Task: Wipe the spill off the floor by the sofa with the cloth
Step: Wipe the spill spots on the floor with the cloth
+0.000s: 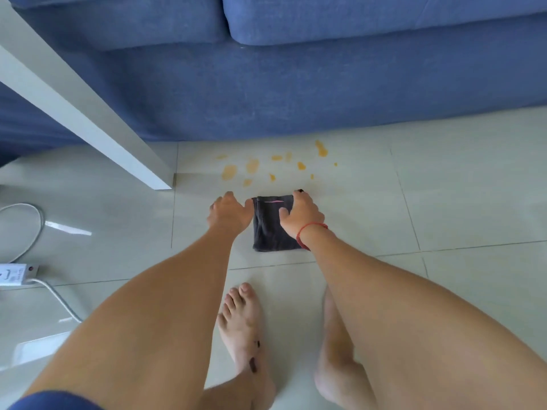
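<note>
Both hands, the left hand (229, 213) and right hand (302, 216), pinch the folded cloth's (268, 232) edges just short of the spill (253, 166); next, I judge, push it forward across those drops.

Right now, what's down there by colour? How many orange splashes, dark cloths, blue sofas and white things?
Orange: about 12 spill spots on the floor, some tiny
Dark grey: 1 folded cloth, left hand at its edge, right hand on it
Blue: 1 sofa
White: 1 table leg, 1 power strip with cable
Red: 1 wrist string
Total: about 17
</note>
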Motion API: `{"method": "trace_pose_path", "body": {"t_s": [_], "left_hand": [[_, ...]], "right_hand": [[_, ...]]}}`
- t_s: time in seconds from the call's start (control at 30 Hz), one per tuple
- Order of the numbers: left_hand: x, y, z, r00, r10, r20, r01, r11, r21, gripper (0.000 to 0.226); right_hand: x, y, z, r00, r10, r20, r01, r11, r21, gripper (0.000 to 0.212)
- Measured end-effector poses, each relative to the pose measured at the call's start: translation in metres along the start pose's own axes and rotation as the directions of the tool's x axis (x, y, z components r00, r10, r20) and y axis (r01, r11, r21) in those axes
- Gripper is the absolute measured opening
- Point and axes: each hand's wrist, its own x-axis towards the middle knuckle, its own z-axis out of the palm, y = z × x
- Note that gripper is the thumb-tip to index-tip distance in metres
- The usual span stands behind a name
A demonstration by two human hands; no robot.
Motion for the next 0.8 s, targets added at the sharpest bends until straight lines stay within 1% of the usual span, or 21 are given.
{"method": "trace_pose_path", "body": {"t_s": [0.1,0.2,0.3,0.4,0.5,0.6,0.8], "left_hand": [[0.026,-0.010,0.024,0.999,0.019,-0.041,-0.017,0.999,0.039,0.064],[0.051,-0.026,0.047,0.997,-0.007,-0.081,0.012,0.998,0.065,0.070],[0.070,-0.041,0.063,0.993,-0.053,-0.109,0.061,0.995,0.076,0.075],[0.080,-0.048,0.079,0.990,-0.082,-0.117,0.086,0.996,0.032,0.078],[0.082,-0.052,0.091,0.989,-0.078,-0.129,0.079,0.997,0.007,0.077],[0.086,-0.054,0.093,0.991,-0.088,-0.097,0.090,0.996,0.010,0.077],[0.090,-0.055,0.090,0.995,-0.099,-0.027,0.100,0.994,0.033,0.076]], "right_hand": [[0.020,0.009,0.030,0.998,-0.039,0.054,0.043,0.995,-0.088,0.054],[0.037,0.019,0.057,0.994,-0.095,0.053,0.102,0.982,-0.159,0.061],[0.044,0.028,0.082,0.990,-0.140,-0.003,0.136,0.967,-0.214,0.070],[0.046,0.037,0.102,0.979,-0.174,-0.102,0.148,0.964,-0.220,0.072],[0.055,0.037,0.109,0.977,-0.148,-0.154,0.117,0.974,-0.192,0.076],[0.065,0.029,0.112,0.978,-0.111,-0.176,0.070,0.972,-0.225,0.078],[0.080,0.018,0.121,0.950,-0.116,-0.289,0.032,0.959,-0.281,0.068]]}}
